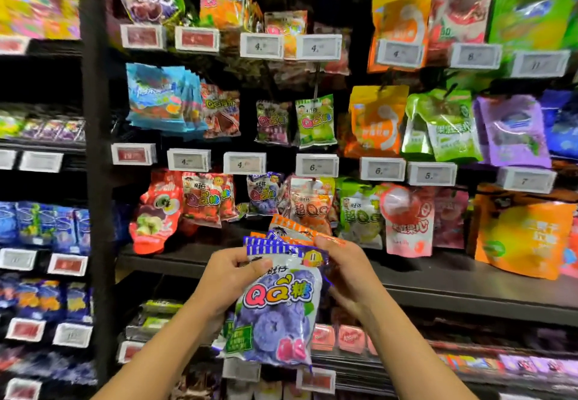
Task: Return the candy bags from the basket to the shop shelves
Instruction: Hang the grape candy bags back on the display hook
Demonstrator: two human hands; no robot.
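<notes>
Both my hands hold a stack of candy bags in front of the shelves. The front bag is a purple grape QQ bag (278, 312) with a blue striped top. Behind it show the tops of more bags, one with an orange striped header (294, 227). My left hand (228, 277) grips the stack's upper left, thumb on the front bag. At the upper right corner my right hand (344, 271) pinches the bags. Matching purple QQ bags (262, 193) hang on the peg row just above the stack. No basket is in view.
Peg rows of hanging candy bags fill the black shelf unit, with price tags (316, 165) under each row. A dark shelf board (469, 290) runs behind my hands. A black upright post (95, 180) separates a left shelf bay with blue packs.
</notes>
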